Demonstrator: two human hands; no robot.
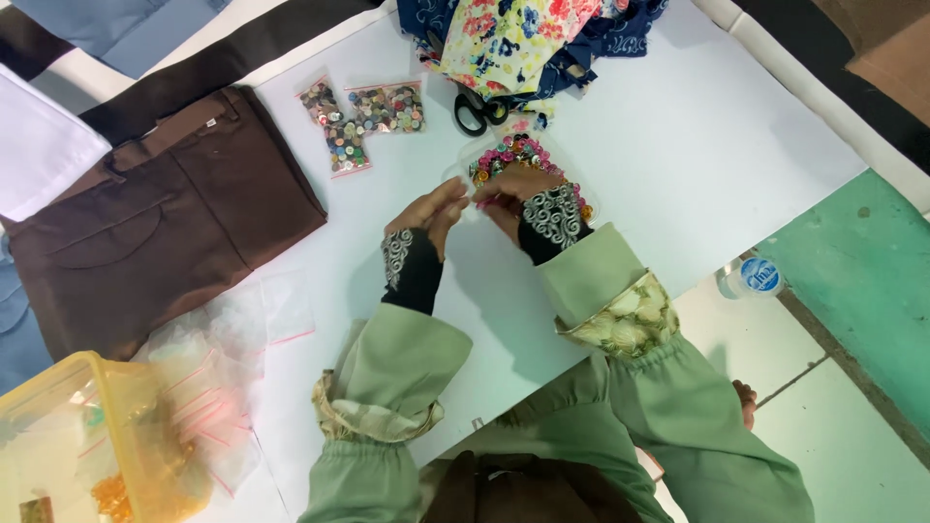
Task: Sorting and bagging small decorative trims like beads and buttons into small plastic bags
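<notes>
My left hand (433,212) and my right hand (511,190) meet over a clear plastic bag of pink and coloured buttons (518,155) on the white table (678,145). Both hands pinch the bag's near edge with thumb and fingers closed. Black embroidered cuffs and pale green sleeves cover my wrists and arms.
Three small bags of mixed buttons (360,118) lie beyond my left hand. Black scissors (477,108) sit by a pile of floral and navy fabric (523,39). Brown trousers (145,223) lie left. Empty clear bags (242,329) and a yellow plastic box (97,436) are near left. A water bottle (751,276) stands on the floor.
</notes>
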